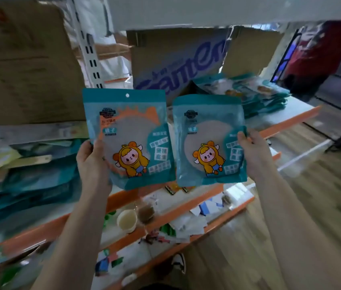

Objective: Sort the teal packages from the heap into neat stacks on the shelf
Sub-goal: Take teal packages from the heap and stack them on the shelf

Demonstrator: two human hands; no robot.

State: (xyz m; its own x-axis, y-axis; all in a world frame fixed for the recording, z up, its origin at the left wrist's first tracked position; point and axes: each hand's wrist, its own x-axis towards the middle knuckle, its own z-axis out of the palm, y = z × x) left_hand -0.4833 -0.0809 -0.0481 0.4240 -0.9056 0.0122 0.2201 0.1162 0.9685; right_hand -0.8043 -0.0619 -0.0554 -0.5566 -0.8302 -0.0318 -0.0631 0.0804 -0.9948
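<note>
I hold two teal packages upright in front of the shelf, each printed with a cartoon figure in a yellow hood. My left hand (pixel 91 162) grips the left package (pixel 132 126) by its lower left edge. My right hand (pixel 253 153) grips the right package (pixel 209 130) by its right edge. A loose heap of teal packages (pixel 29 181) lies on the shelf at the left. A stack of teal packages (pixel 255 93) sits on the shelf (pixel 286 120) at the right, behind the held ones.
A cardboard box with blue lettering (pixel 178 61) stands at the back of the shelf, and a large brown box (pixel 23 59) sits above the heap. Lower orange-edged shelves hold a paper cup (pixel 126 220) and small loose items. Wooden floor (pixel 322 185) lies to the right.
</note>
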